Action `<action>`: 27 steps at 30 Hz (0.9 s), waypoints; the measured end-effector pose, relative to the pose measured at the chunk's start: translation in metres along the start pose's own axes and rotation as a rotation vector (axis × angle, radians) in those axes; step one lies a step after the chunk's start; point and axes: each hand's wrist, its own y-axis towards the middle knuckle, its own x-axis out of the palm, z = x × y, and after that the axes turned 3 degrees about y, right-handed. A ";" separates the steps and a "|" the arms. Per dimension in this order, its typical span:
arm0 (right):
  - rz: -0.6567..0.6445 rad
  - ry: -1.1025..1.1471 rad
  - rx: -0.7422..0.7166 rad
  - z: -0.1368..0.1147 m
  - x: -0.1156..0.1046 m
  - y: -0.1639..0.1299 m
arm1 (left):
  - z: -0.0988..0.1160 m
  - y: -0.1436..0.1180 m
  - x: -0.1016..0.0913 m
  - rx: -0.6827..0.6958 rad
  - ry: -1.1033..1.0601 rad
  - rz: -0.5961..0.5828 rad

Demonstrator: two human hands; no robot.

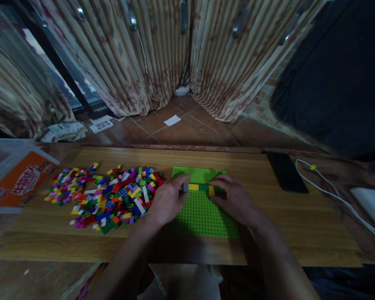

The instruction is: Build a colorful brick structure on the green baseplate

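Left hand (167,200) and right hand (234,200) pinch the brick row (197,187) ends on green baseplate (203,216); best to align studs, press evenly down

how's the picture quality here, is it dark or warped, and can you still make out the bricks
Head view: dim overall, corners darkest; wide-angle bend curves the table edge and curtains; green baseplate and brick pile stay bright and readable; both hands, left hand and right hand, look slightly soft.

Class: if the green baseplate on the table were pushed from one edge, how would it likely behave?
The green baseplate looks thin and flat, so it would probably slide, not tip. Both hands, left hand and right hand, rest on it, likely pinning it.
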 end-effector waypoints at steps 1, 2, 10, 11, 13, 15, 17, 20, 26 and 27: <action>-0.004 0.001 0.005 0.000 -0.001 0.000 | 0.000 0.000 0.000 0.002 0.000 0.000; -0.010 0.005 0.011 -0.001 -0.001 0.000 | 0.000 0.000 0.000 0.006 -0.001 0.000; -0.039 0.026 0.016 0.000 -0.004 -0.003 | 0.002 0.000 -0.002 0.014 -0.010 -0.010; -0.041 0.026 0.017 0.000 -0.003 -0.003 | 0.001 0.000 -0.002 0.016 -0.013 -0.012; -0.042 0.021 0.021 0.000 -0.004 -0.003 | 0.001 0.000 -0.002 0.011 -0.017 -0.015; -0.045 0.015 0.023 -0.002 -0.004 -0.003 | 0.000 0.000 -0.002 0.001 -0.014 -0.018; -0.048 0.012 0.028 -0.003 -0.005 -0.003 | -0.001 0.000 -0.001 0.001 -0.006 -0.019; -0.046 0.026 0.032 -0.003 -0.005 -0.002 | -0.002 -0.001 -0.001 0.011 -0.021 -0.020; -0.026 0.055 0.014 0.003 -0.003 -0.002 | 0.000 -0.002 -0.005 0.027 -0.074 -0.015; -0.026 0.060 0.009 0.004 -0.002 -0.002 | 0.000 -0.002 -0.006 0.023 -0.088 -0.008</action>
